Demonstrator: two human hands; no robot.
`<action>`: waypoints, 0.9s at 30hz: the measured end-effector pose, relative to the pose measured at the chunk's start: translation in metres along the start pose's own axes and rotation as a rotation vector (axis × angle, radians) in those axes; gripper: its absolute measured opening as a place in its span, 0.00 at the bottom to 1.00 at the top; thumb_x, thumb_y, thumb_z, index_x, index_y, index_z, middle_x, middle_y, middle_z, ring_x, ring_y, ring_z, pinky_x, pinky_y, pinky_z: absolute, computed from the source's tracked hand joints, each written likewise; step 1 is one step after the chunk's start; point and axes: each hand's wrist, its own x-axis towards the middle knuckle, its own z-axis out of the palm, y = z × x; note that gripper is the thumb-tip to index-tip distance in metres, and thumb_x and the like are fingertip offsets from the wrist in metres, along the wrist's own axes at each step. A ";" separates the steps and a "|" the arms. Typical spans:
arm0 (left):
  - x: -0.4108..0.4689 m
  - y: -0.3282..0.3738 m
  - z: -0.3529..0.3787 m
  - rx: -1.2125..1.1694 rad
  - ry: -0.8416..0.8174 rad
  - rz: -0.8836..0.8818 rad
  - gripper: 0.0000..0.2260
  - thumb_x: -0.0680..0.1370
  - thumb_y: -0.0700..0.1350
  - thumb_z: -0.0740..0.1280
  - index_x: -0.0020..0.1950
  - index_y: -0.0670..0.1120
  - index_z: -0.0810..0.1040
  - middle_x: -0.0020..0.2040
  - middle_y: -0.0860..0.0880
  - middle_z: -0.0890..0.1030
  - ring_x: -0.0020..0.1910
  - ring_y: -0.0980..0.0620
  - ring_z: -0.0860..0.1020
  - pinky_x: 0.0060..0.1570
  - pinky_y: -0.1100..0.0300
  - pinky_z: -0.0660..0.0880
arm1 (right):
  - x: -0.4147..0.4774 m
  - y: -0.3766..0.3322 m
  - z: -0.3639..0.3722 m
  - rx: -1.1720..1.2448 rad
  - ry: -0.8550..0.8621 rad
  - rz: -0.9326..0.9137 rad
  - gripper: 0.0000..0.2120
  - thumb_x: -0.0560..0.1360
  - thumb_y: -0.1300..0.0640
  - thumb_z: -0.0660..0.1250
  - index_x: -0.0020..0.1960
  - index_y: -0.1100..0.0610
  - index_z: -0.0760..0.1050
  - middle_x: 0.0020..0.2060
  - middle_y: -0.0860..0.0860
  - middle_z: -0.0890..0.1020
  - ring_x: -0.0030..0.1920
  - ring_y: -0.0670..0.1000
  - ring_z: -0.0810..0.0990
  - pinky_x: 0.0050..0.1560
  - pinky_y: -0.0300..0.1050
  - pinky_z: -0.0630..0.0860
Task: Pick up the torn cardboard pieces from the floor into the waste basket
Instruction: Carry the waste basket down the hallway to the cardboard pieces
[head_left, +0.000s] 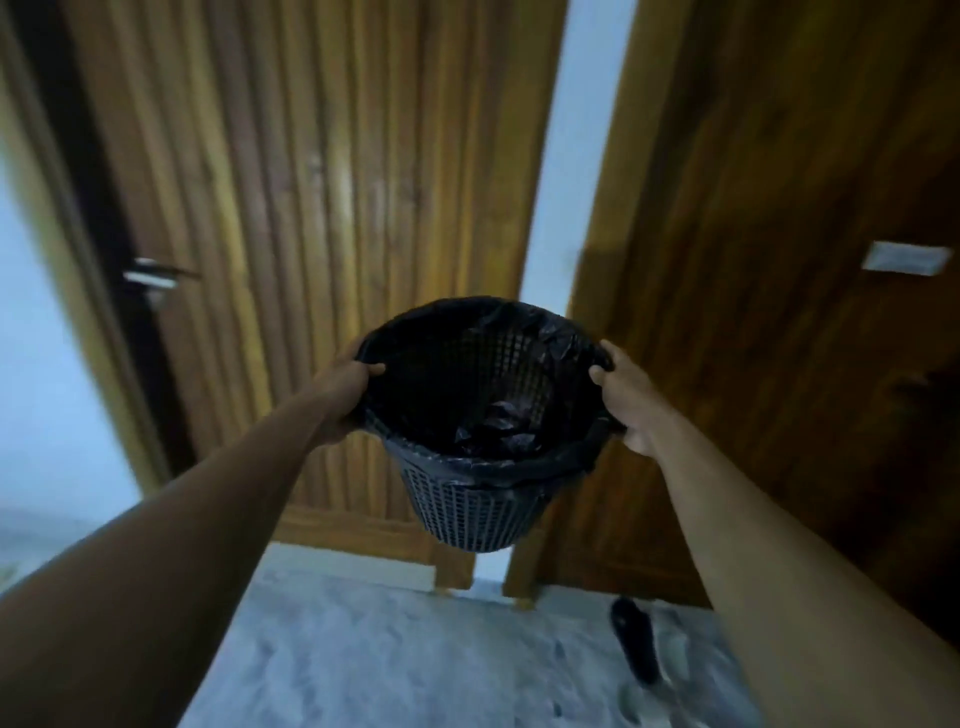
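A dark plastic mesh waste basket (470, 514) lined with a black bin bag hangs in the air in front of me, well above the floor. My left hand (347, 396) grips its rim on the left side. My right hand (631, 397) grips the rim on the right. Inside the basket I see only crumpled black bag. No torn cardboard pieces show in this view. The picture is blurred by motion.
A ribbed wooden door (322, 208) with a metal handle (153, 278) stands ahead on the left. Another dark wooden panel (779, 312) stands at the right, with a strip of white wall between. A dark slipper-like object (636, 642) lies on the grey speckled floor (389, 660).
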 end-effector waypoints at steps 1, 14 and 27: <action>0.000 0.000 -0.022 -0.006 0.054 0.014 0.19 0.86 0.39 0.53 0.72 0.57 0.71 0.60 0.47 0.79 0.53 0.42 0.81 0.39 0.46 0.83 | 0.017 -0.006 0.026 -0.014 -0.063 -0.033 0.23 0.85 0.56 0.56 0.78 0.43 0.60 0.73 0.53 0.68 0.64 0.57 0.73 0.54 0.49 0.76; -0.114 -0.017 -0.293 -0.032 0.787 0.060 0.23 0.80 0.32 0.56 0.58 0.59 0.77 0.57 0.45 0.82 0.42 0.40 0.84 0.36 0.40 0.81 | 0.053 -0.053 0.424 -0.064 -0.820 -0.105 0.25 0.82 0.61 0.59 0.77 0.47 0.62 0.67 0.52 0.73 0.62 0.59 0.75 0.61 0.61 0.77; -0.207 -0.035 -0.567 -0.094 1.192 0.045 0.23 0.85 0.35 0.54 0.64 0.62 0.76 0.64 0.43 0.77 0.52 0.35 0.82 0.44 0.33 0.81 | -0.066 -0.072 0.777 -0.017 -1.225 -0.216 0.29 0.79 0.67 0.59 0.77 0.48 0.62 0.55 0.47 0.76 0.52 0.51 0.78 0.50 0.55 0.81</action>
